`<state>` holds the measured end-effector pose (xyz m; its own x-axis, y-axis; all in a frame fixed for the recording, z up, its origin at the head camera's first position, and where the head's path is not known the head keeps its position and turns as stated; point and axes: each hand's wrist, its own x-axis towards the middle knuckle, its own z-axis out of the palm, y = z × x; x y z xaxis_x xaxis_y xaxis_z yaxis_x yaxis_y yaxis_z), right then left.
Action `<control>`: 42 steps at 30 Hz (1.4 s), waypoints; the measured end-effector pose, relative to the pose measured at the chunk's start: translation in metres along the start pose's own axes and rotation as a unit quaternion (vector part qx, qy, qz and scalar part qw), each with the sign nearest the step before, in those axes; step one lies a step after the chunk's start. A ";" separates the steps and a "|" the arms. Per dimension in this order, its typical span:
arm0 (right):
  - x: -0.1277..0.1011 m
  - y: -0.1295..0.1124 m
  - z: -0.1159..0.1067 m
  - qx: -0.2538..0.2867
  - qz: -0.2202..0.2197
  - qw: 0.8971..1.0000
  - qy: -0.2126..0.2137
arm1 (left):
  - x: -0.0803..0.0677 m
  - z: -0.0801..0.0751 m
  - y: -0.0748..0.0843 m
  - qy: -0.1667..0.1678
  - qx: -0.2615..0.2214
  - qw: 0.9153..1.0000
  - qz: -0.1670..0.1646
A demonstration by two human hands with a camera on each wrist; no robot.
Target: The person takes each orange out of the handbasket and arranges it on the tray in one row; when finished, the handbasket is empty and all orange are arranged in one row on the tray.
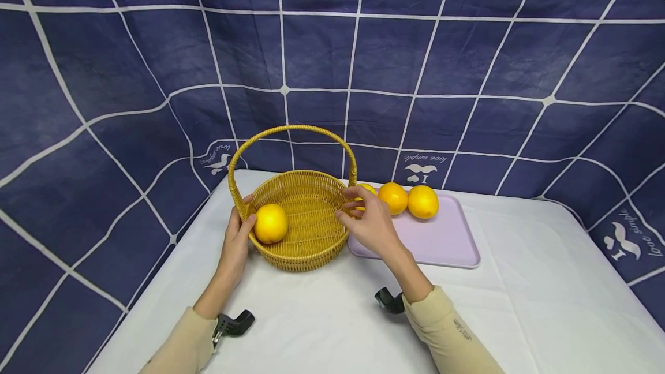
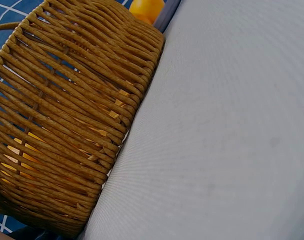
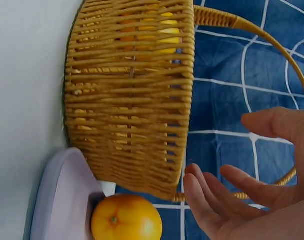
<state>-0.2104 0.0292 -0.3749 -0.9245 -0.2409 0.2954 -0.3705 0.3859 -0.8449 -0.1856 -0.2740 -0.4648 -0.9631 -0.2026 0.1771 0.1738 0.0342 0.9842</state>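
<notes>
head view: one orange [image 1: 271, 223] lies in the wicker basket [image 1: 312, 235], left hand [image 1: 236, 244] cupped round it; three oranges [image 1: 393, 197] wait on the lilac tray [image 1: 441, 241]. the right hand [image 1: 370, 223] hovers near them, fingers loose and apart, holding nothing. left wrist view: only basket wall [image 2: 67, 125] and tabletop [image 2: 222, 130]. right wrist view: the nearest tray orange [image 3: 126, 218] sits beside spread fingers [image 3: 212, 200].

Two bare hands, left hand [image 1: 236, 247], right hand [image 1: 370, 225], long beige sleeves [image 1: 447, 333] to the wrists, small dark print on right sleeve, black clip-like mounts [image 1: 234, 324] under both wrists
</notes>
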 end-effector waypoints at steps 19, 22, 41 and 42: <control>0.039 -0.024 0.087 -0.082 0.031 0.986 -0.142 | 0.000 0.000 0.004 -0.001 0.021 1.000 -0.006; 0.044 -0.025 0.098 -0.090 0.045 0.982 -0.159 | 0.000 0.001 0.004 -0.004 0.027 1.000 -0.010; 0.049 -0.024 0.141 -0.123 0.058 0.978 -0.157 | -0.002 0.003 0.000 0.002 0.014 1.000 -0.018; 0.050 -0.024 0.142 -0.123 0.060 0.979 -0.154 | -0.001 0.003 0.001 0.001 0.015 1.000 -0.017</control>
<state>-0.2347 -0.1183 -0.4030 -0.9060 -0.4229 0.0209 -0.3069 0.6219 -0.7204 -0.1847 -0.2705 -0.4641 -0.9681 -0.2059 0.1426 0.1338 0.0559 0.9894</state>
